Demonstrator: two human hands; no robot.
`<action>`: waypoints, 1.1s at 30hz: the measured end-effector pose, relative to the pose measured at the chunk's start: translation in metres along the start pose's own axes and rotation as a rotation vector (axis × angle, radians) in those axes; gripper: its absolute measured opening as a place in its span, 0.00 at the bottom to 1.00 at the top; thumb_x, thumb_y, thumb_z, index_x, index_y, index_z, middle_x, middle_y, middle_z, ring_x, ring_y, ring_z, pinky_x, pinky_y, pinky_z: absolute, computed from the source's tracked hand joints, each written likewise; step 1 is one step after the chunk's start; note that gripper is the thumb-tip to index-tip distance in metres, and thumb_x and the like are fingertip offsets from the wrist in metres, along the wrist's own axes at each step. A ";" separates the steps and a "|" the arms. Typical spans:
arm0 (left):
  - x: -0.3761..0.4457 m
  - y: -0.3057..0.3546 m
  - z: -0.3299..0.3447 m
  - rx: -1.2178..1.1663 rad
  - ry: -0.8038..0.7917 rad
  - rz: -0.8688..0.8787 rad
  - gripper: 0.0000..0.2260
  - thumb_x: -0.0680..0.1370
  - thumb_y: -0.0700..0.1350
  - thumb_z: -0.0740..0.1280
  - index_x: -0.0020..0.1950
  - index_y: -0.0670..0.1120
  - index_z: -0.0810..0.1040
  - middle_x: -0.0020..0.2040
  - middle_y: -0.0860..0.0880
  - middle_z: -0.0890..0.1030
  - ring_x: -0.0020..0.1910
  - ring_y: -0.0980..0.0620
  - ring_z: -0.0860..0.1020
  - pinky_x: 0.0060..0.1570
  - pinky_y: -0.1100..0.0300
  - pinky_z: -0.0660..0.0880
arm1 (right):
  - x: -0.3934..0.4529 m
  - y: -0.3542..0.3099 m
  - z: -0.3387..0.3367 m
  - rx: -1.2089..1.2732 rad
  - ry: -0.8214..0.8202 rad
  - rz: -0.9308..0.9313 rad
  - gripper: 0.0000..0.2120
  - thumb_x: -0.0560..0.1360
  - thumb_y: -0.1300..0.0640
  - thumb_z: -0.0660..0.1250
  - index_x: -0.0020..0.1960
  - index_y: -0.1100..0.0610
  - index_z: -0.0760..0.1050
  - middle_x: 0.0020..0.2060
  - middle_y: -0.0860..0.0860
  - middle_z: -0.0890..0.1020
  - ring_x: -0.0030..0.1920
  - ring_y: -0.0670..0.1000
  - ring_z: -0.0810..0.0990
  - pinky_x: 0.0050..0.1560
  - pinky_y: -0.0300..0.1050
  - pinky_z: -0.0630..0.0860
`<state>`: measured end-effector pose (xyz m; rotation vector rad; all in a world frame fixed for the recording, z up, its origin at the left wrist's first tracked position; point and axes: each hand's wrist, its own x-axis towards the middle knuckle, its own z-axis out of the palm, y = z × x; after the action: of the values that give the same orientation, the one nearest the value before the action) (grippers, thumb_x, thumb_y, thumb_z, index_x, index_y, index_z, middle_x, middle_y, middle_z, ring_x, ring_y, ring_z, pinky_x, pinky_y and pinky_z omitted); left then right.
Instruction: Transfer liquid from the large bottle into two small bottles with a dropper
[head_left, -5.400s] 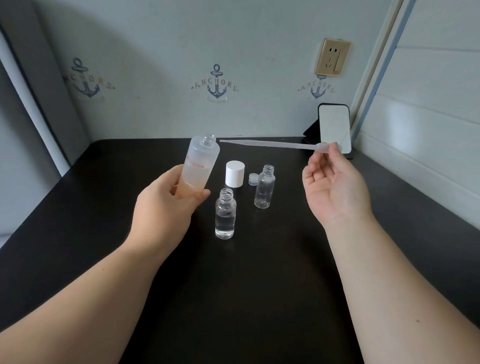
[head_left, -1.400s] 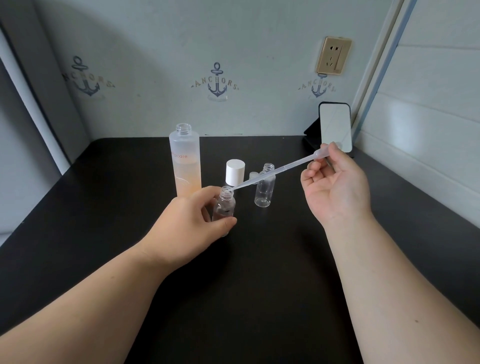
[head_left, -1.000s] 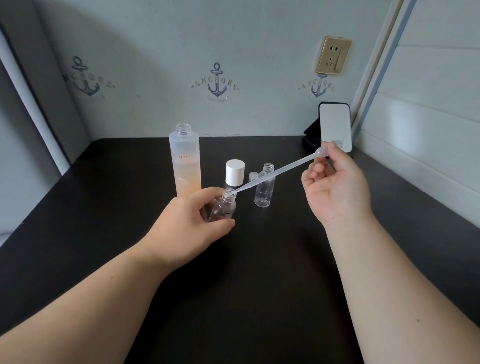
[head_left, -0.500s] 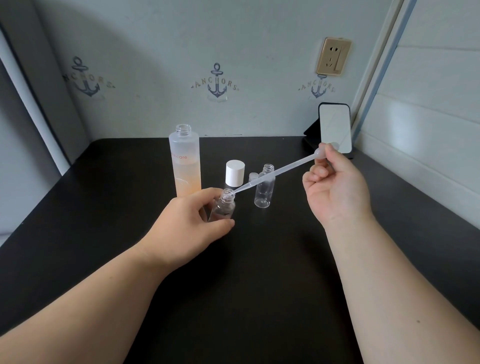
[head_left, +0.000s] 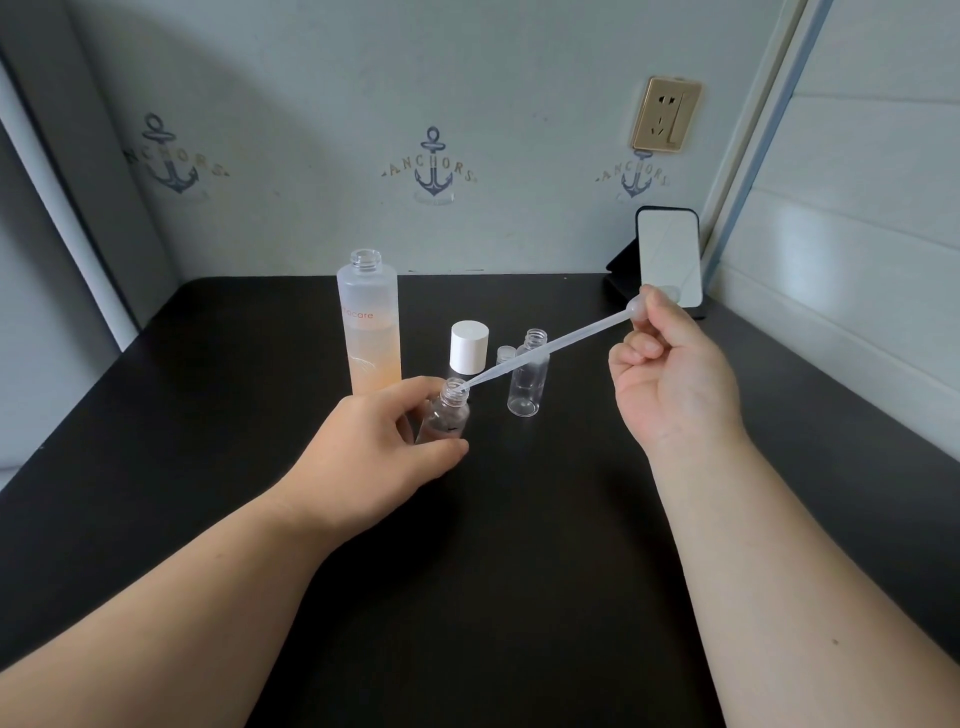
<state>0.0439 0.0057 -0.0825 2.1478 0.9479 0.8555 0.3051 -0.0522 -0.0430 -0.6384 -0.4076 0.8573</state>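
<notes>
A tall frosted large bottle (head_left: 370, 332) with pale orange liquid stands uncapped at the back of the black table (head_left: 208, 395). My left hand (head_left: 374, 452) grips a small clear bottle (head_left: 448, 415) and tilts it toward the right. My right hand (head_left: 670, 374) pinches the bulb of a long plastic dropper (head_left: 550, 345), whose tip sits in that bottle's mouth. A second small clear bottle (head_left: 529, 379) stands upright just to the right, looking empty.
A white cap (head_left: 469, 346) stands behind the small bottles, with a small clear cap (head_left: 504, 354) beside it. A phone on a dark stand (head_left: 667, 260) leans at the back right corner, near the wall.
The large bottle was set down and my left hand took the small bottle. The dropper tip went into its mouth, and the bottle tilted slightly. Little has moved in the last half second.
</notes>
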 end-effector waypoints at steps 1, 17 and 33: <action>0.000 0.000 0.000 0.005 0.001 0.000 0.13 0.73 0.54 0.75 0.56 0.65 0.79 0.43 0.63 0.82 0.43 0.59 0.79 0.41 0.65 0.73 | 0.000 0.000 0.000 -0.002 0.003 0.000 0.03 0.78 0.62 0.70 0.45 0.58 0.81 0.37 0.50 0.81 0.27 0.44 0.68 0.31 0.35 0.67; -0.003 0.008 -0.005 -0.076 0.085 0.021 0.15 0.73 0.61 0.70 0.58 0.60 0.80 0.45 0.61 0.82 0.41 0.56 0.80 0.40 0.64 0.75 | -0.001 -0.001 0.001 0.083 0.102 0.052 0.04 0.78 0.58 0.71 0.49 0.59 0.82 0.36 0.50 0.82 0.29 0.47 0.74 0.32 0.38 0.71; 0.014 -0.006 -0.010 -0.242 0.409 -0.229 0.33 0.74 0.54 0.74 0.76 0.57 0.65 0.61 0.61 0.78 0.58 0.61 0.77 0.50 0.64 0.73 | -0.006 -0.001 0.004 0.059 0.075 0.069 0.09 0.78 0.59 0.71 0.40 0.58 0.84 0.37 0.51 0.83 0.31 0.47 0.75 0.34 0.38 0.71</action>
<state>0.0411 0.0227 -0.0766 1.6524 1.1944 1.2482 0.2996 -0.0558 -0.0401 -0.6312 -0.2934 0.9048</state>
